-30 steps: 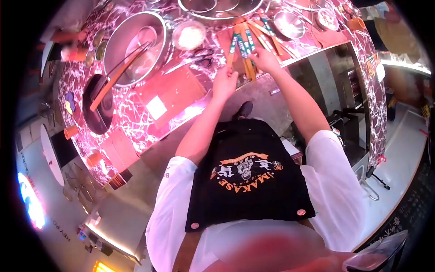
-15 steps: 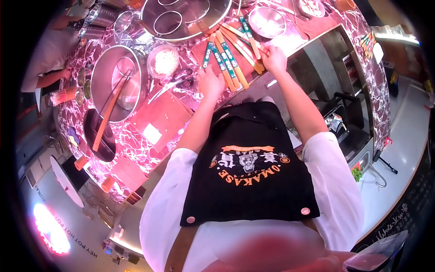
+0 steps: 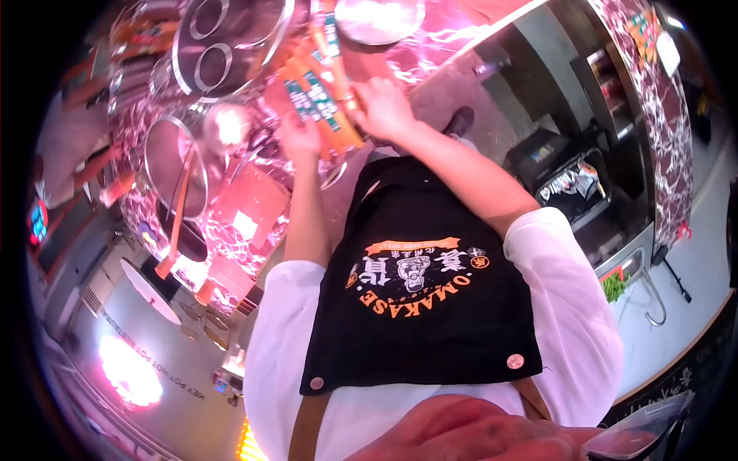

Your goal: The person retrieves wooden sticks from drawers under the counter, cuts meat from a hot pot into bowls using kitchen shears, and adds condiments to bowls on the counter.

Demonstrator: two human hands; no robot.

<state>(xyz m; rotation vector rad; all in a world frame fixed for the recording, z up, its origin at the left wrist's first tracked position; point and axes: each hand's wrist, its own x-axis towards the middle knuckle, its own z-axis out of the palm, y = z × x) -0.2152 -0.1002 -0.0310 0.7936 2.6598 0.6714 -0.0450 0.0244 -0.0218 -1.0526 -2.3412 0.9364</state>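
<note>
Several flat wooden sticks with green and white printed labels (image 3: 319, 100) lie fanned at the counter's edge. At their left side is my left hand (image 3: 300, 137), its fingers against the nearest labelled stick; blur hides whether it grips one. My right hand (image 3: 382, 107) is at the right side of the bunch, fingers bent at the sticks' edge, and its grip is also unclear. Dark-handled scissors (image 3: 264, 141) lie just left of my left hand. A large metal pot with round rings inside (image 3: 240, 46) stands beyond the sticks.
At the left are a second pot (image 3: 157, 150), a bowl of white food (image 3: 227, 125), a long wooden handle (image 3: 180, 207) and a reddish board (image 3: 257, 196). A metal bowl (image 3: 380, 17) sits at the top. Another person's arm (image 3: 92, 165) shows far left.
The view has swung, so the counter items appear further left and up. The fanned sticks now lie closer together, and my right hand has come nearer to my left.
</note>
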